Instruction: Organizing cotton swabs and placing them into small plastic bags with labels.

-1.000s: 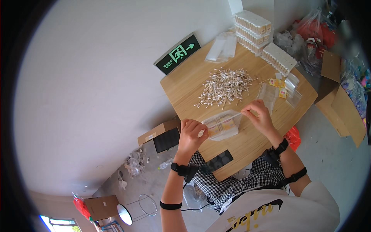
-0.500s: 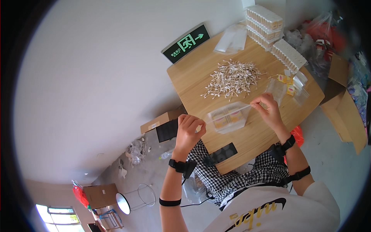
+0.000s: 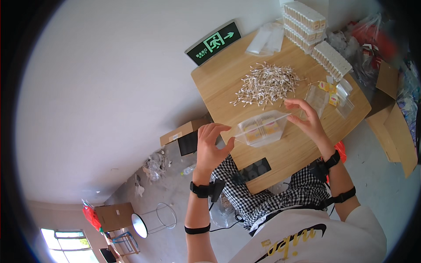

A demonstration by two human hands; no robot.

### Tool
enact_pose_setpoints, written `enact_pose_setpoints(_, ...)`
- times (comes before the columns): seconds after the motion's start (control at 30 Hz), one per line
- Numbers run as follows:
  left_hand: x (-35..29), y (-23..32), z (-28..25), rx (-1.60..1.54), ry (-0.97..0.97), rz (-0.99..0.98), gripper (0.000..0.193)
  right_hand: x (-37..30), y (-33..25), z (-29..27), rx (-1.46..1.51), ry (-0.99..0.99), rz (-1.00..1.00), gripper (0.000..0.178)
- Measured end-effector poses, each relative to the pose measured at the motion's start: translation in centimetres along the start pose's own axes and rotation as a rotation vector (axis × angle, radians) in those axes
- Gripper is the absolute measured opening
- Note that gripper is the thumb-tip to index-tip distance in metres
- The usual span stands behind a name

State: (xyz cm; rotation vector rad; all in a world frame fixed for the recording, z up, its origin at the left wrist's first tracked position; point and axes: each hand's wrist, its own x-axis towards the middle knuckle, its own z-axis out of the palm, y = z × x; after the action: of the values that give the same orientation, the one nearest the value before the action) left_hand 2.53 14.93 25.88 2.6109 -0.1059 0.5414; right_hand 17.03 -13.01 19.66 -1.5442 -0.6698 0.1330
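Note:
A clear plastic bag (image 3: pixel 280 128) lies on the table in front of me, with packs of cotton swabs (image 3: pixel 262 131) bearing yellow labels inside it. Its top edge stretches between my two hands. My left hand (image 3: pixel 212 147) is at the bag's left corner, thumb and fingers apart. At the right corner, my right hand (image 3: pixel 310 124) also has its thumb and forefinger spread, with the edge ending between them. Just beyond the bag is a loose heap of cotton swabs (image 3: pixel 268 84).
Stacked swab packs (image 3: pixel 302 26) and another row (image 3: pixel 332 60) stand at the far right. Yellow labels (image 3: pixel 329 87) and clear bags (image 3: pixel 345 105) lie nearer. More bags (image 3: pixel 265 39) lie at the back beside a green sign (image 3: pixel 214 41). A dark flat panel (image 3: pixel 255 170) is at the near edge.
Both hands have gone from pinching the ends of the bag's edge to having thumb and fingers apart. The bag stays in about the same place.

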Motion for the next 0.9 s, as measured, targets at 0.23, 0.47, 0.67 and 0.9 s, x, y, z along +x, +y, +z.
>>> enact_pose_setpoints(0.23, 0.9, 2.2, 5.0, -0.096, -0.004, 0.014, 0.059, -1.4, -0.5, 4.8, -0.339, 0.005, -0.037, 0.107)
enact_pose_setpoints(0.47, 1.8, 1.9, 5.9, -0.152, -0.128, -0.031, 0.055, -1.5, -1.7, 7.4, -0.59, 0.192, -0.09, 0.115)
enact_pose_setpoints(0.67, 1.7, 2.0, 6.8, -0.263, -0.098, -0.148, 0.048, -2.1, -2.8, 8.5, -0.728, 0.191, -0.087, 0.111)
enact_pose_setpoints(0.9, 1.2, 3.8, 7.2, -0.157, -0.037, -0.191, 0.043, -1.7, -2.1, 7.4, -0.801, 0.179, -0.05, 0.105)
